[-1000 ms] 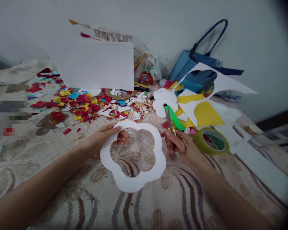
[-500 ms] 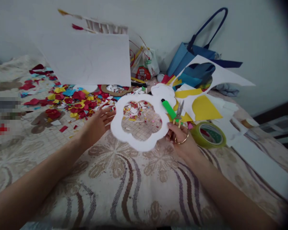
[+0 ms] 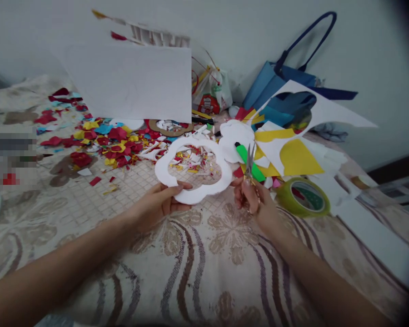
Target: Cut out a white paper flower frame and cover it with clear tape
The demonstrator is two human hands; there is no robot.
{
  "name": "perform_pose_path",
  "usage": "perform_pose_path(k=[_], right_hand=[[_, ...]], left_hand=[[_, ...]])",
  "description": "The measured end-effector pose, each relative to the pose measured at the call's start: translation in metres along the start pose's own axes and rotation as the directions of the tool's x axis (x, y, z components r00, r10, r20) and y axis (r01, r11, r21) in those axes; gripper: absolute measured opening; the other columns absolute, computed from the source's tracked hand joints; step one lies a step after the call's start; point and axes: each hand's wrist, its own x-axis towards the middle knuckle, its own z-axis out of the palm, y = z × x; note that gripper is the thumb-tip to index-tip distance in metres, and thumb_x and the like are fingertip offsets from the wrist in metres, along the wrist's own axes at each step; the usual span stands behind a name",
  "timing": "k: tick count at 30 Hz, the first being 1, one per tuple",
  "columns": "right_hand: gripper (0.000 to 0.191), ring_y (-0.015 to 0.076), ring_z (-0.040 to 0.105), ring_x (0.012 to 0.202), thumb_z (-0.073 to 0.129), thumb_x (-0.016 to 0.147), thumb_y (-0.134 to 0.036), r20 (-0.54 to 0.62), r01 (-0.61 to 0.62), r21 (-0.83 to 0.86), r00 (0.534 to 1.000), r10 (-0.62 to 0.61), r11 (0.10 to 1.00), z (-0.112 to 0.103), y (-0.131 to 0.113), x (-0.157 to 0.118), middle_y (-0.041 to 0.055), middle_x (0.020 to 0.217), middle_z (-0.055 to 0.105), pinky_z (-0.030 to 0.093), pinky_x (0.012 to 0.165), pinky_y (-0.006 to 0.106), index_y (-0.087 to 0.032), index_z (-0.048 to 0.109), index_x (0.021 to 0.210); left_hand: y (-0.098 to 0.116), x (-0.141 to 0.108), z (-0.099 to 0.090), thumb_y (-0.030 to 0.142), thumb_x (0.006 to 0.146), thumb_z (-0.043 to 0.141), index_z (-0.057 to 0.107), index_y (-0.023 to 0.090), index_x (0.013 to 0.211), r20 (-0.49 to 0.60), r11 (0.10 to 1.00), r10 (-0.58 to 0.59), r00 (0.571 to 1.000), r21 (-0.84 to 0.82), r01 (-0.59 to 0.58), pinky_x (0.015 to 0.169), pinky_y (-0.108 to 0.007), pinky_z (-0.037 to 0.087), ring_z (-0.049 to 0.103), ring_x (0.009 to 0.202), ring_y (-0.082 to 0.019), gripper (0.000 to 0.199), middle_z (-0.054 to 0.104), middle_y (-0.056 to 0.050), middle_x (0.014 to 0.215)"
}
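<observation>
My left hand (image 3: 162,200) grips the lower left edge of a white flower-shaped paper ring (image 3: 221,179), thumb on top and fingers beneath. Scissors (image 3: 249,165) point up and away from my right hand (image 3: 250,195), whose fingers are closed around the handles close to the ring's right edge. Through the ring's open middle, small coloured scraps show on the cloth. A green marker (image 3: 255,167) lies just behind the scissors. White scalloped paper pieces (image 3: 236,136) lie beyond the ring.
Red, yellow and blue paper flowers (image 3: 121,143) are heaped at the left. A white sheet (image 3: 132,84) stands behind them. To the right are a tape roll (image 3: 305,197), yellow paper (image 3: 301,159) and a cut-out white sheet (image 3: 337,109). A blue bag (image 3: 267,86) leans on the wall.
My left hand has moved right and closed on the ring's lower left edge. The ring has turned and tilted. My right hand has come away from its edge, still holding the scissors.
</observation>
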Motion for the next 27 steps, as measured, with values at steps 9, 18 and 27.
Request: perform_pose_path(k=[9,18,27], right_hand=[[0.024,0.0182,0.051,0.069,0.051,0.086,-0.043,0.396,0.469,-0.801,0.881,-0.258,0.373,-0.030,-0.013,0.002,0.0034,0.074,0.057,0.032,0.062,0.029,-0.019,0.051,0.082],[0.037,0.0205,0.058,0.074,0.053,0.083,-0.057,0.505,0.554,-0.824,0.813,-0.289,0.119,-0.035,-0.019,0.001,0.0044,0.076,0.063,0.032,0.062,0.030,-0.021,0.060,0.084],[0.038,0.0184,0.057,0.068,0.054,0.083,-0.057,0.559,0.626,-0.777,0.730,-0.393,0.058,-0.033,-0.015,0.000,0.0031,0.068,0.063,0.033,0.061,0.030,-0.020,0.063,0.077]], left_hand=[[0.024,0.000,-0.007,0.009,0.083,0.049,0.064,0.011,0.087,-0.070,0.999,0.000,0.998,0.036,0.002,0.046,-0.018,0.051,0.065,0.052,-0.014,0.015,0.072,-0.009,0.070],[0.031,0.003,-0.014,0.008,0.086,0.044,0.062,0.010,0.089,-0.046,0.998,-0.012,0.999,0.063,0.015,0.044,-0.016,0.050,0.064,0.048,-0.012,0.018,0.071,-0.009,0.065],[0.035,0.001,-0.017,0.007,0.086,0.042,0.059,0.008,0.098,-0.005,0.985,-0.075,0.997,0.154,0.075,0.045,-0.017,0.053,0.065,0.049,-0.012,0.020,0.071,-0.010,0.068]])
